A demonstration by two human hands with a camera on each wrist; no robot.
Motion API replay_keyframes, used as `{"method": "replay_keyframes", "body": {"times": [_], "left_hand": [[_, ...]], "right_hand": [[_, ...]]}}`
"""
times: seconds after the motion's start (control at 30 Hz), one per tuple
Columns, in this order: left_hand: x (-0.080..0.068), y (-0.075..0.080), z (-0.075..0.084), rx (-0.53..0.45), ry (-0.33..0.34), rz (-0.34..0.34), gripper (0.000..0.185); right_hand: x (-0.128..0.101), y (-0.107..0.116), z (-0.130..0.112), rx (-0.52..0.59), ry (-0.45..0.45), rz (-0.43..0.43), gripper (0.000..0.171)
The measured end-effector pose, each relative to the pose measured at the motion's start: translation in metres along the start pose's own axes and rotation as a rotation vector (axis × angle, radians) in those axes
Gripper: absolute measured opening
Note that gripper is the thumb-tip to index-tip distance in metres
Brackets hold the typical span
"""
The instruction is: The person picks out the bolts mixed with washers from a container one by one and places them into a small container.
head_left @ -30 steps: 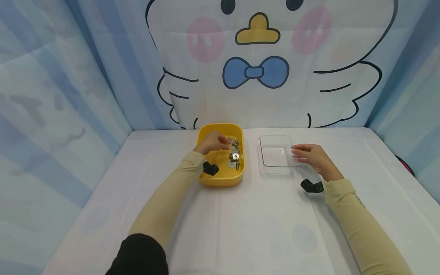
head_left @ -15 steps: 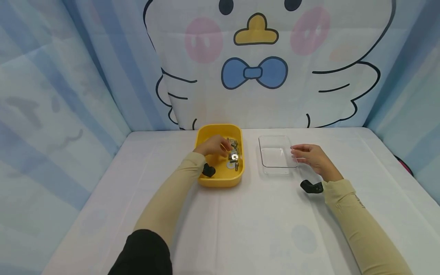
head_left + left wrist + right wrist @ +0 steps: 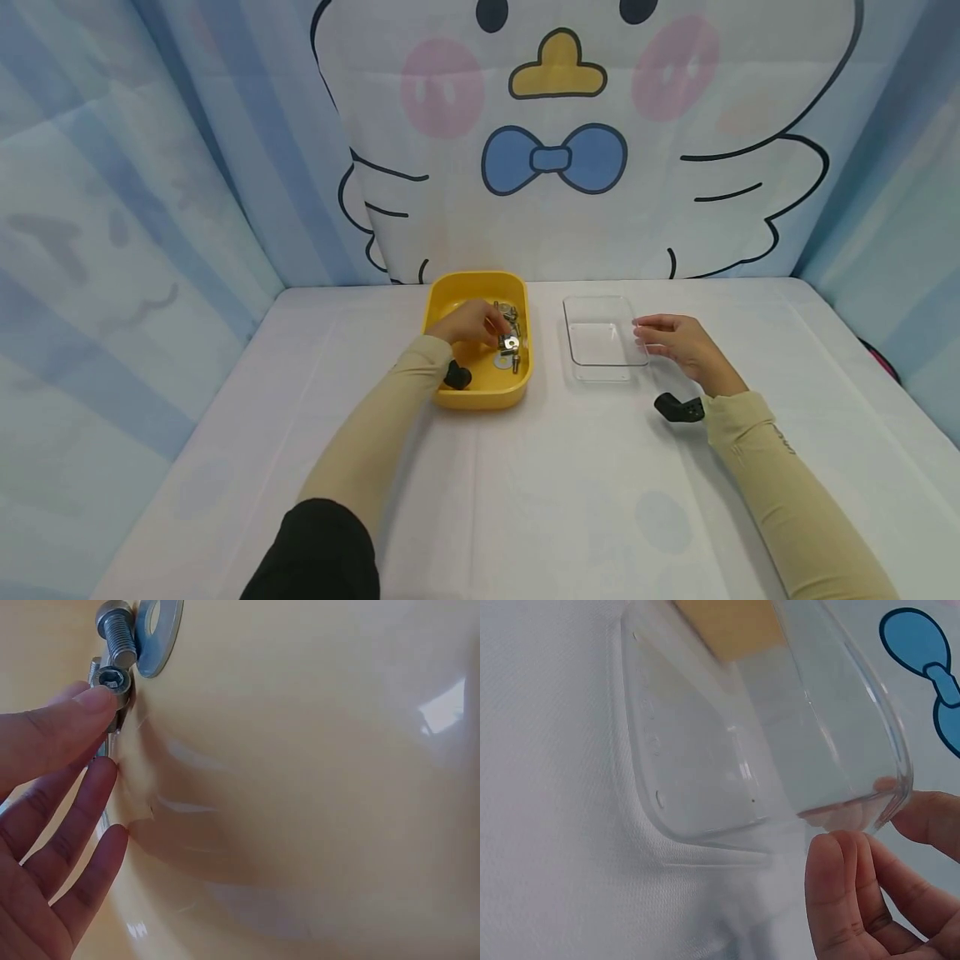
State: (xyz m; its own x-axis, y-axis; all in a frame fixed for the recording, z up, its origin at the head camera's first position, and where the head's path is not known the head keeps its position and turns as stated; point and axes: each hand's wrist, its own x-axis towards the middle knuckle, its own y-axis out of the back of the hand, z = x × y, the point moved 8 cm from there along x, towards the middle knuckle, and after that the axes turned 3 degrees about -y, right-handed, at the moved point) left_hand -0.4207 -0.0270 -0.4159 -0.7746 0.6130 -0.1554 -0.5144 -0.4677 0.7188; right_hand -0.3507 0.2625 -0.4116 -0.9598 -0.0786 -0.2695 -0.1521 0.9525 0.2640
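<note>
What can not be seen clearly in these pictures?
- Head view: the metal parts in the yellow tray are too small to count, and the left hand covers some.
- Left wrist view: the bolt is half hidden behind a fingertip; a real grip is unclear.
- Right wrist view: the clear tray is cut off at the top, and the right hand at the edge.

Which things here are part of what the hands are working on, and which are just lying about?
In use: yellow tray, bolts and washers in it, clear container, left hand, right hand.
Lying about: white table cover, cartoon backdrop.
</note>
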Motion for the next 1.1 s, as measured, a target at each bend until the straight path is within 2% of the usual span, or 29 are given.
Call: {"method": "replay_keyframes", "body": {"times": [0.3,0.53,0.77,1.1], "left_hand": [[-0.0013,-0.002,0.001,0.013,0.022,-0.001,0.02],[-0.0042,-0.0025,0.008,0.062,0.002,-0.009,0.016],[-0.0043,-0.0047,0.0078,0.071,0.006,-0.02,0.012],[-0.0049,-0.0053,0.0076,0.08,0.016,-0.009,0.009]], "right_hand": [[-0.002,-0.0004,-0.0019,0.019,0.016,-0.001,0.056],[-0.0018,-0.0008,-0.001,0.03,0.015,-0.005,0.056],[-0.0021,-0.001,-0.0013,0.049,0.022,-0.013,0.051],[-0.0025,-0.001,-0.0028,0.041,0.007,-0.009,0.056]]}}
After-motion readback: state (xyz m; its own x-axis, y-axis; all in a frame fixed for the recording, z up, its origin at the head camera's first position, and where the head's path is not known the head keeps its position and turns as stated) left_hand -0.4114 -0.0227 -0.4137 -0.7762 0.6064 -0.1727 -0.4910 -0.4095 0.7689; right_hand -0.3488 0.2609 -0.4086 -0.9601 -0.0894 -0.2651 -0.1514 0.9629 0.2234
